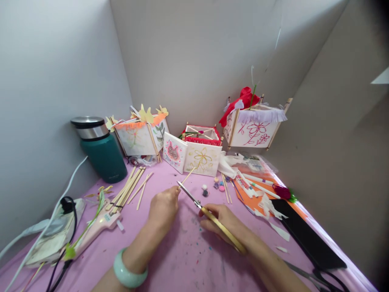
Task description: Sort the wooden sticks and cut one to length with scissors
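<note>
My left hand point(163, 209), with a pale green bangle point(129, 271) on the wrist, pinches a thin wooden stick point(188, 176) that points up and away over the pink table point(182, 259). My right hand point(225, 222) is closed on gold-handled scissors point(212, 219). Their blades point(188, 194) reach toward the stick's lower end, right by my left fingertips. Whether the blades touch the stick I cannot tell.
Several loose sticks point(129, 190) lie at left beside a pink glue gun point(97, 227) and a teal flask point(101, 150). Paper lanterns point(142, 136) point(197, 154) point(255, 127) stand along the back wall. Markers, paper scraps point(261, 192), a black slab point(306, 239) and black scissors point(319, 280) sit at right.
</note>
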The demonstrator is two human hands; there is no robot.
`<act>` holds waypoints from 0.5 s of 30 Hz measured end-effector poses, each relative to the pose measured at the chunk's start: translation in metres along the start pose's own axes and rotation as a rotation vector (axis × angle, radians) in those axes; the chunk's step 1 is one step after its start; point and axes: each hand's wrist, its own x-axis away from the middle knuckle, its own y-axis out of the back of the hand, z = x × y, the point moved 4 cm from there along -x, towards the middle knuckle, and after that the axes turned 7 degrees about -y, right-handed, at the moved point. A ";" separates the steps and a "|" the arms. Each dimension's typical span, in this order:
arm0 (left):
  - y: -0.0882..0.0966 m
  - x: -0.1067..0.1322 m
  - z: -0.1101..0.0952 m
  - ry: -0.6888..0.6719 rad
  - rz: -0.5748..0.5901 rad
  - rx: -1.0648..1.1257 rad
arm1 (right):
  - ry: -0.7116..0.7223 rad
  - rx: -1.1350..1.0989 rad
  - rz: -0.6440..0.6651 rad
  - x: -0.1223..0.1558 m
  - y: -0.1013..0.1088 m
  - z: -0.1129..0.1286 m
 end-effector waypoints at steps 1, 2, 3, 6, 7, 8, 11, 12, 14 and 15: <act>0.001 -0.003 0.005 0.021 0.012 0.109 | 0.002 0.008 0.000 -0.001 0.001 0.000; 0.001 -0.005 0.011 0.061 0.041 0.253 | 0.004 0.016 0.002 -0.001 0.001 0.000; 0.000 -0.006 0.018 0.116 0.095 0.427 | 0.005 0.025 0.008 -0.001 0.001 0.000; -0.007 -0.007 0.029 0.295 0.346 0.957 | 0.009 0.037 0.037 0.000 0.002 -0.001; -0.008 -0.006 0.030 0.327 0.400 1.063 | 0.010 0.039 0.037 0.001 0.002 -0.001; -0.008 -0.006 0.029 0.337 0.415 1.105 | 0.011 0.040 0.028 0.001 0.002 -0.001; -0.005 -0.006 0.024 0.261 0.257 0.833 | 0.013 0.041 -0.010 0.004 0.003 0.000; -0.002 -0.005 0.020 0.205 0.170 0.651 | 0.014 0.038 -0.016 0.005 0.004 0.000; 0.001 -0.001 0.009 0.088 0.016 0.277 | 0.016 0.027 -0.019 0.005 0.003 0.000; 0.002 0.001 0.004 0.039 -0.031 0.126 | 0.015 0.021 -0.019 0.005 0.003 0.000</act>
